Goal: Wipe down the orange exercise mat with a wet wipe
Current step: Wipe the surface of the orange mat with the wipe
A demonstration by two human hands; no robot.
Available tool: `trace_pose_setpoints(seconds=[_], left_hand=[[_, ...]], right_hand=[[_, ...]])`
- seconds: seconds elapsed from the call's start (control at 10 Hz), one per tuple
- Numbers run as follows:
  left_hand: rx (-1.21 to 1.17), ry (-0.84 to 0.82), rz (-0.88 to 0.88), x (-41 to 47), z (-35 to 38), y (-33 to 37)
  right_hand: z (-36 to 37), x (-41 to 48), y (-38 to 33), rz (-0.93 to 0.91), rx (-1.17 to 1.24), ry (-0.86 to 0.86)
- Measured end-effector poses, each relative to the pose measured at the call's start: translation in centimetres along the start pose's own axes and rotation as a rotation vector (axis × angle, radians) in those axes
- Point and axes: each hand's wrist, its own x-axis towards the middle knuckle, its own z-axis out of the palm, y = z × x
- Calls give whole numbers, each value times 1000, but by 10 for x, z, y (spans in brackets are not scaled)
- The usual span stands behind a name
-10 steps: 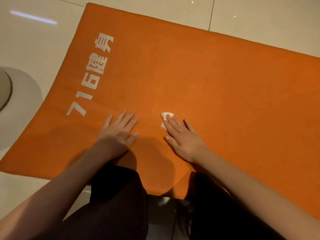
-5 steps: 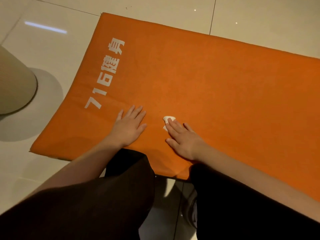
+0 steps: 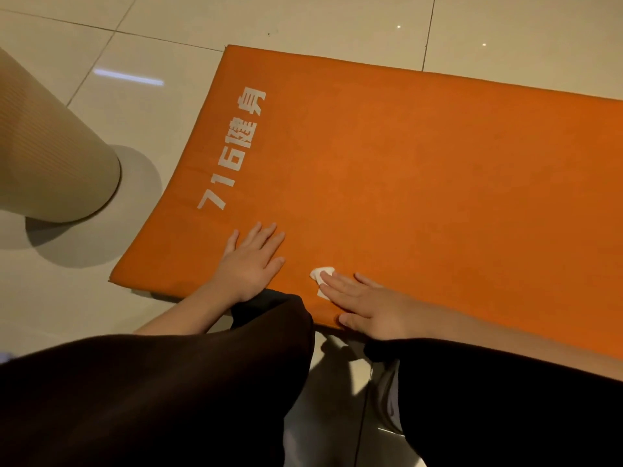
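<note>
Orange exercise mat [image 3: 421, 170] lies flat on the pale tiled floor [image 3: 303, 18]. Its long axis runs left to right across the view, tilting slightly down toward the right, where it passes out of frame. The short end sits at the left. White lettering [image 3: 236, 150] runs along that short end, from the near edge toward the far one.

Left hand [image 3: 251, 264]: palm down on the mat just inside the near left corner, fingers straight and lightly spread, pointing away from the person, holding nothing.

Right hand [image 3: 374, 305]: also flat and palm down near the mat's near edge, fingers straight and angled toward the left. It presses the wet wipe [image 3: 320, 274] against the mat. White crumpled material shows at the fingertips and under the forefinger side; how much lies beneath the palm I cannot tell.

The hands are near each other but apart.

Beige rolled mat [image 3: 50, 156] stands on the floor, well left of the orange one. Dark trousers [image 3: 151, 382] fill the foreground, the knees at the mat's near edge.
</note>
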Motion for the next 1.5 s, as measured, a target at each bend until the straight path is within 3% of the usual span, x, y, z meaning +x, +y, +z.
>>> trace_pose_setpoints(seconds=[0.2,0.3,0.4,0.5,0.7,0.8,1.0,1.3,1.4,1.5], left_hand=[[-10,40,-2,0,4,0],[-6,51,-9,0,5,-1],[-19,60,-8,0,5,-1],[-27,73,-9,-1,5,0],[-150,59,-10,0,-1,-2],[-254,52,-46,3,-12,-3],[-91,18,-106,-18,-35,-49],[36,-43,-65,-8,-31,-59],[24,-25,-63,-19,-24,-68],[-15,-8,-89,-25,-14,-66]], right_hand=[[0,11,7,42,-41,26],[5,13,1,-61,-76,-67],[-1,6,5,-86,-48,-16],[-9,20,4,64,-56,40],[-6,20,-13,-100,38,65],[-15,30,-5,14,-5,141],[-7,29,-22,-91,19,96],[-9,47,-34,-97,-32,103],[-5,46,-44,-218,-35,84],[-13,55,-38,-194,-91,99]])
